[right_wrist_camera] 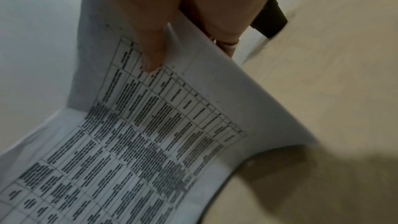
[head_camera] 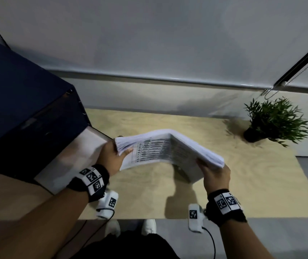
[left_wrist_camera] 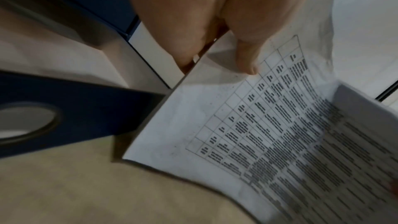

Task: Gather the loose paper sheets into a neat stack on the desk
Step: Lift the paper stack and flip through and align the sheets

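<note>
A thick stack of white printed sheets with a table of text on its near face hangs above the wooden desk, bent into a peak at its middle. My left hand grips its left end, thumb on the printed face and fingers behind. My right hand grips the right end, thumb pressed on the printed sheet, fingers underneath. The stack's lower right corner hangs close to the desk; whether it touches I cannot tell.
A dark blue box with a white lower panel stands on the desk at the left, close to my left hand. A small potted plant sits at the back right. A grey wall with a rail runs behind the desk.
</note>
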Action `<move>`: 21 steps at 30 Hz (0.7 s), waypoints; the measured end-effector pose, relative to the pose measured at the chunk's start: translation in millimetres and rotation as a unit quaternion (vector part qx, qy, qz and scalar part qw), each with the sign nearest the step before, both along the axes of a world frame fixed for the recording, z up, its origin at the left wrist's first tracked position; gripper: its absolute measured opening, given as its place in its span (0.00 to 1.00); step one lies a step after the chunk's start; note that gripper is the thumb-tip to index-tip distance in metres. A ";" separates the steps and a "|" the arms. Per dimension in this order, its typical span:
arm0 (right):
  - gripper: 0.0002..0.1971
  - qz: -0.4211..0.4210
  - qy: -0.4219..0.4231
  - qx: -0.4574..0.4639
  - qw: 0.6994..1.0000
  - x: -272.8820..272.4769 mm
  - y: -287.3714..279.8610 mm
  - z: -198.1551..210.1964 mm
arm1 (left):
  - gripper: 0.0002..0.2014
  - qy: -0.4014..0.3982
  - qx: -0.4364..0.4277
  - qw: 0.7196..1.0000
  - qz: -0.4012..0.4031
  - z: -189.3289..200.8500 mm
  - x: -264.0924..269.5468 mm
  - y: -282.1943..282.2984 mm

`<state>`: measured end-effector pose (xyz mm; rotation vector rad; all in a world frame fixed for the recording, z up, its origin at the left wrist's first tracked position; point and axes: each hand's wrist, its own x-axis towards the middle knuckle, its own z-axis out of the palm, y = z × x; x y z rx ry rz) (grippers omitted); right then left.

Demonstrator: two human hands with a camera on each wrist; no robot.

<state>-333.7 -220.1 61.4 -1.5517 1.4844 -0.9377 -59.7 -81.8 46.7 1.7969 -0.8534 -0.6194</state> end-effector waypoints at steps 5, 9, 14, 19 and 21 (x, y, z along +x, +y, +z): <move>0.16 -0.005 -0.032 -0.013 0.999 -7.5 -4.2 0.0 | 0.10 -0.021 -0.023 0.999 -0.005 -0.1 9.4 0.4; 0.19 0.019 -0.046 -0.049 0.998 -11.0 -6.0 6.6 | 0.21 -0.013 -0.079 0.997 -0.007 8.0 10.7 0.3; 0.13 0.073 0.008 -0.088 0.993 -11.3 -10.0 22.6 | 0.16 -0.128 -0.122 0.983 -0.055 29.1 18.4 -7.3; 0.13 0.152 0.230 -0.235 0.932 -12.6 -21.4 32.0 | 0.15 -0.328 -0.075 0.931 -0.138 40.7 37.8 -12.7; 0.14 0.169 0.303 -0.247 0.905 -5.0 -21.3 35.7 | 0.16 -0.391 0.006 0.905 -0.169 45.7 40.6 -17.9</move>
